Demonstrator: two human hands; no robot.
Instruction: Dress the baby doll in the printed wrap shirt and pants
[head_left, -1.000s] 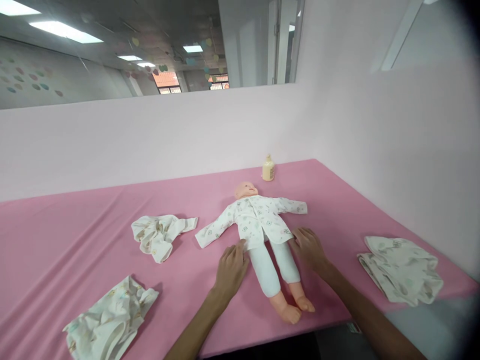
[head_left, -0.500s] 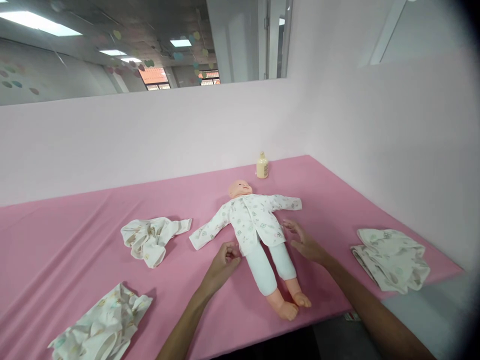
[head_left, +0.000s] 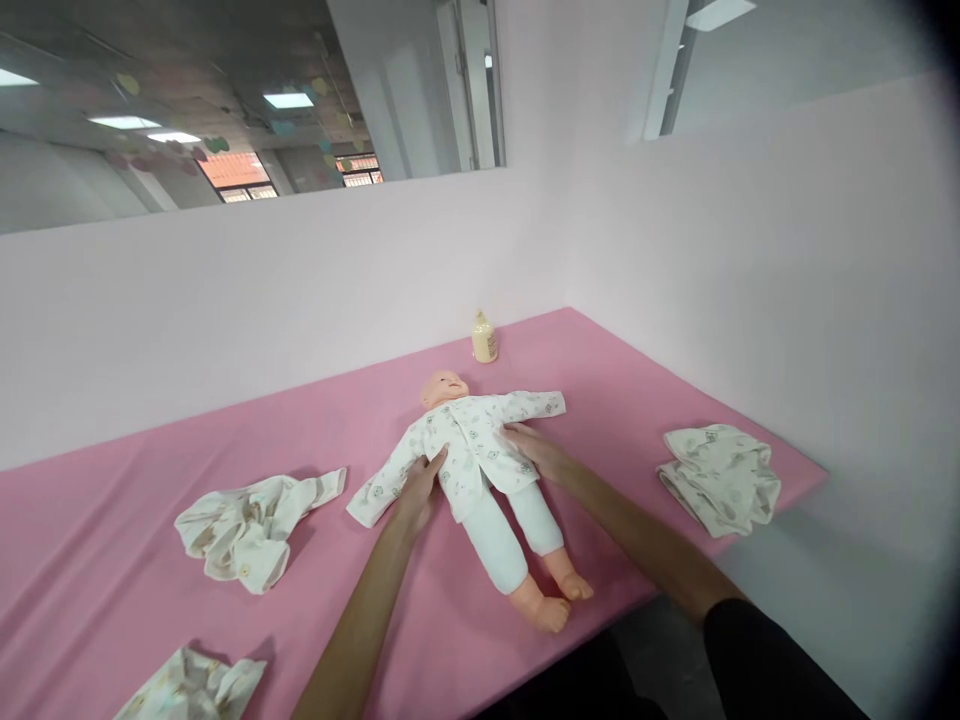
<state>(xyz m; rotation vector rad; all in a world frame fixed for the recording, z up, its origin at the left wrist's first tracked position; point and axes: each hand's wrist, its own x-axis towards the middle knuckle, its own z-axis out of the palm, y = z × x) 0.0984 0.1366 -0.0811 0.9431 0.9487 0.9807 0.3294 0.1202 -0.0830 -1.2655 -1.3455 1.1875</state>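
Note:
A baby doll (head_left: 487, 540) lies on its back on the pink-covered table. It wears white trousers and a white printed jacket (head_left: 461, 430), its sleeves spread wide. At the doll's left-hand side in the picture, my left hand (head_left: 422, 487) grips its torso, thumb on the jacket and fingers partly hidden beside the body. Across from it, my right hand (head_left: 536, 447) holds the other side of the torso below the sleeve, fingertips against the jacket. The doll's bare feet point towards the table's near edge.
A pale yellow bottle (head_left: 484, 340) stands beyond the doll's head. Crumpled printed baby clothes (head_left: 251, 530) lie at left, with another printed cloth (head_left: 191, 690) nearer. A folded printed cloth (head_left: 724, 480) is at right on the pink table cover (head_left: 300, 430). Walls border the back and right.
Both my hands have moved up from beside the doll's hips onto the sides of its torso. The view has turned right, so everything appears shifted left.

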